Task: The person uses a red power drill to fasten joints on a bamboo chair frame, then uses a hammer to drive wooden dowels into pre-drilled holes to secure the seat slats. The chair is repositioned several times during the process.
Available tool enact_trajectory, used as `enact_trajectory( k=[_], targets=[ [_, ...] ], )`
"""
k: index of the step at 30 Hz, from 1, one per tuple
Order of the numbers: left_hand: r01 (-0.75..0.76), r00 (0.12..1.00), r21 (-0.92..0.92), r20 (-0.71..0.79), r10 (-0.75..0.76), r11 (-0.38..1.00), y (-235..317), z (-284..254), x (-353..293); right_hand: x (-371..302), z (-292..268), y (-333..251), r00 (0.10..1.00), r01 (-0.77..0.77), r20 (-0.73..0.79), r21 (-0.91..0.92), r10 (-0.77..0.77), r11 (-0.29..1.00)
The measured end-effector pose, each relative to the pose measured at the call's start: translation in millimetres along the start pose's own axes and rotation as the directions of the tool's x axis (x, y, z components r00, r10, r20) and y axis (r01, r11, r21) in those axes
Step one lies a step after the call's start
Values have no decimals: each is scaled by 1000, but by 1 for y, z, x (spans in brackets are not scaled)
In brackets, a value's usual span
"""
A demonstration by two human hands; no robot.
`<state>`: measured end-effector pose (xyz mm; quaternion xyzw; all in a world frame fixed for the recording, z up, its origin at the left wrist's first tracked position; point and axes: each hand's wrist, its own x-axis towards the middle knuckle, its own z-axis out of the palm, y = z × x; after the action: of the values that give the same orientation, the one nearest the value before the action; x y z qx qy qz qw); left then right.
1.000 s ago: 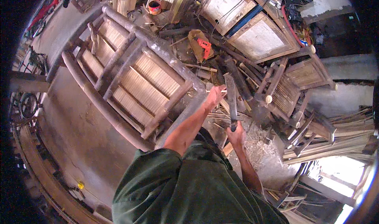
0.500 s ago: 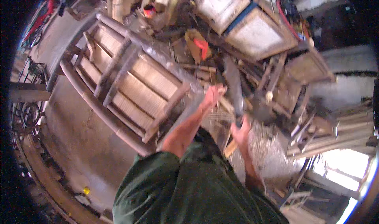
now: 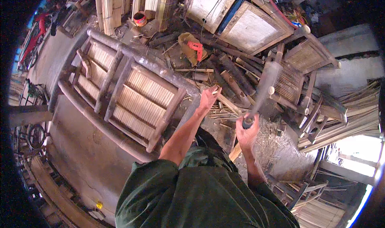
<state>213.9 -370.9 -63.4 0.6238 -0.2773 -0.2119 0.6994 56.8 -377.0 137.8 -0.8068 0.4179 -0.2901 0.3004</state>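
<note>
My right hand (image 3: pixel 246 136) is wrapped round the dark handle of a machete (image 3: pixel 268 83), whose long grey blade points up and to the right, smeared by motion. My left hand (image 3: pixel 208 98) grips one end of a pale split bamboo piece (image 3: pixel 229 104), which slants down toward the right hand. The blade stands apart from the bamboo. Beyond both hands, thick cut bamboo lengths (image 3: pixel 234 84) lie on the ground.
To the left stands a bamboo frame (image 3: pixel 144 60) with slatted panels. A red drill (image 3: pixel 195 48) rests on brown cloth further ahead. Bamboo chairs (image 3: pixel 286 81) are at the right, above a heap of pale shavings (image 3: pixel 266 141). A red tin (image 3: pixel 139 19) sits farther off.
The machete blade has swung up and to the right, away from the bamboo piece. My right hand has turned with it, while my left hand has shifted slightly left. The view has shifted a little.
</note>
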Motion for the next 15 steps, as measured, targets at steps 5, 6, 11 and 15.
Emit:
enact_trajectory(
  k=[5, 6, 11, 15],
  targets=[
    [162, 978, 277, 80, -191, 947, 29, 0, 5, -33, 23, 100, 902, -33, 371, -448, 219, 893],
    [129, 986, 268, 63, -151, 955, 27, -2, 0, -25, 17, 84, 896, -87, 364, -417, 254, 905],
    [193, 979, 259, 7, -202, 946, 25, -6, -2, 16, -33, -34, 996, -78, 38, 77, 75, 994],
    [94, 991, 373, 57, -124, 923, 12, 8, -2, -14, -5, 71, 981, 139, 83, 312, -173, 940]
  ],
)
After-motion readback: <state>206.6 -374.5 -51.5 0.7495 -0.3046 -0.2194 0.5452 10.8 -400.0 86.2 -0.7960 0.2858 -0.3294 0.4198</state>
